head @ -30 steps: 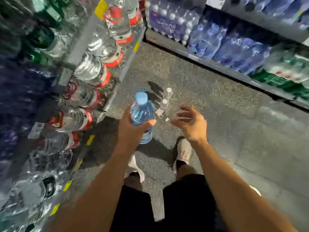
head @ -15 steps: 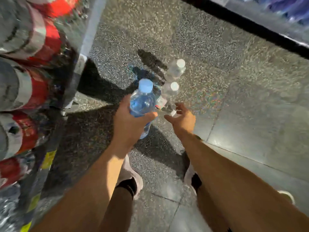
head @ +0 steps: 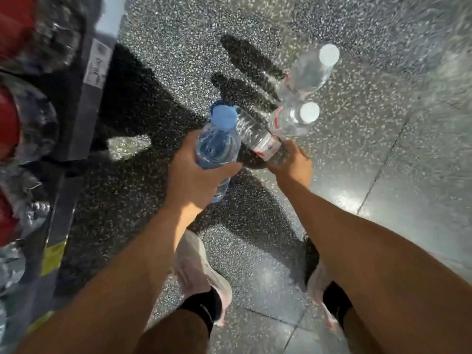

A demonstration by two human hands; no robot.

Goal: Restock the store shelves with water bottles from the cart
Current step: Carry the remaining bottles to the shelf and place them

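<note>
While crouched: gathering bottles off the floor (head: 357,200)
Left grip (head: 196,175): wrapped round blue-capped bottle (head: 217,146)
Right grip (head: 291,164): clasping lying clear bottle (head: 258,139)
Next, I judge: lift, shelve

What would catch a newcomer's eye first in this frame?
Dead centre, the left hand grips a blue-capped bottle, upright above the speckled floor. Just to its right, the right hand grasps a clear bottle with a red-and-white label lying tilted, while two white-capped bottles stand on the floor just beyond. Along the left edge runs a blurred shelf of red-labelled bottles.
</note>
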